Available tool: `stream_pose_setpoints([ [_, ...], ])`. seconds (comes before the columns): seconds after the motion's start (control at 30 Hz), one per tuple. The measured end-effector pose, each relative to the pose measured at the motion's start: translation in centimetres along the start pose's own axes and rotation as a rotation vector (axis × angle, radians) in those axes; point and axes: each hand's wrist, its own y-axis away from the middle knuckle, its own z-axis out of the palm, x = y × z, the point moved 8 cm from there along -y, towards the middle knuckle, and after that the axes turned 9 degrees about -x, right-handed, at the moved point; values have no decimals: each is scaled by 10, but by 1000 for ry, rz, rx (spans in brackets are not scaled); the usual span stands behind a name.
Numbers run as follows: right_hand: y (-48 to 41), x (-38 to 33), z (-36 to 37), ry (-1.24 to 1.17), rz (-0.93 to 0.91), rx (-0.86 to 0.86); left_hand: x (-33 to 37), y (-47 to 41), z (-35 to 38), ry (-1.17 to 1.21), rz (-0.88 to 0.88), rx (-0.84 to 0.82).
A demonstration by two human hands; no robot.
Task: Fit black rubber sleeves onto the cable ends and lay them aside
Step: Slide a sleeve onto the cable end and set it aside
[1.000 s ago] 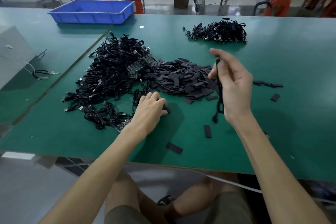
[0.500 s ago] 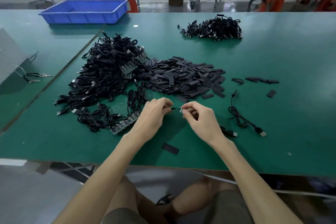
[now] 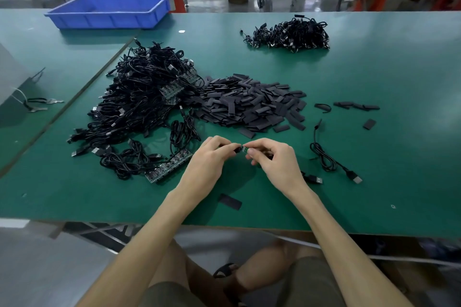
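Clearly left hand [image 3: 212, 158] pinched black sleeve [image 3: 236, 150], right hand [image 3: 275, 161] pinched cable end [image 3: 245, 149]. Sleeve seemed light, soft, squashy; best held by sides.

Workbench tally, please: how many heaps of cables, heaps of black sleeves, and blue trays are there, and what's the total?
Cable heaps: 2, big heap and far heap
Sleeve heap: 1
Blue tray: 1
Total: 4
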Motion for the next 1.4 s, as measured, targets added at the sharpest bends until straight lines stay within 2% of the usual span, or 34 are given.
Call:
stream_pose_setpoints([
  [0.43, 1, 5, 0, -110, 35, 1, 4, 2, 0, -61, 45, 40],
  [0.97, 1, 6, 5, -62, 43, -69, 12, 6, 0, -98, 153, -13],
  [1.4, 0, 11, 5, -93, 81, -65, 8, 5, 7, -107, 152, 2],
])
